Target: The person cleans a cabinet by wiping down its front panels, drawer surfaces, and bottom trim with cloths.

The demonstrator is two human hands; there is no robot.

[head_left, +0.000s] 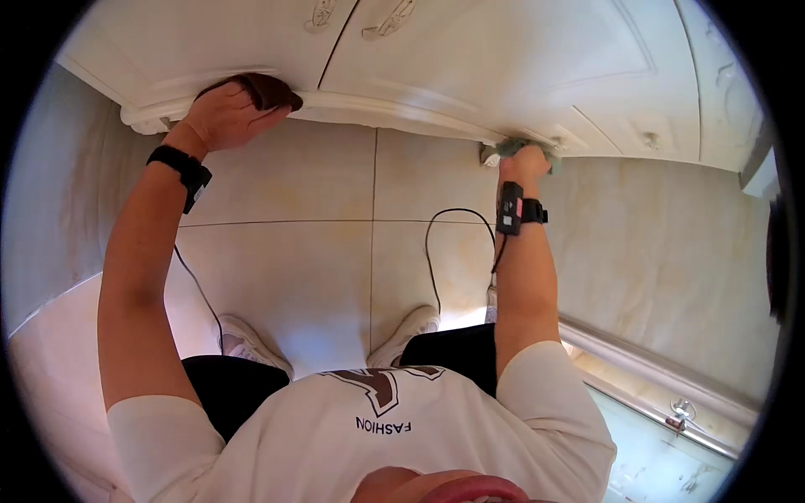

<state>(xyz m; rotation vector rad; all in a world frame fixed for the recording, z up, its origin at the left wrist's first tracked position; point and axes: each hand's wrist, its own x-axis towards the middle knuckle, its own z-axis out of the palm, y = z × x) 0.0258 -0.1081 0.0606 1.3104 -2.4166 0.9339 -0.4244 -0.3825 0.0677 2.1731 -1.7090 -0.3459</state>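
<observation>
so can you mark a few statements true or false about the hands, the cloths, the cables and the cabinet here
1. The left hand has a dark brown cloth at the lower part of the white cabinet. True.
2. The right hand is empty. False: it holds a grey-green cloth.
3. Only the right wrist wears a black strap. False: the left wrist has a black strap too.
4. A thin black cable makes a loop between the right forearm and the feet. True.
5. The two large cabinet doors above the hands stand wide open. False: they are closed, with a narrow dark seam between them.
</observation>
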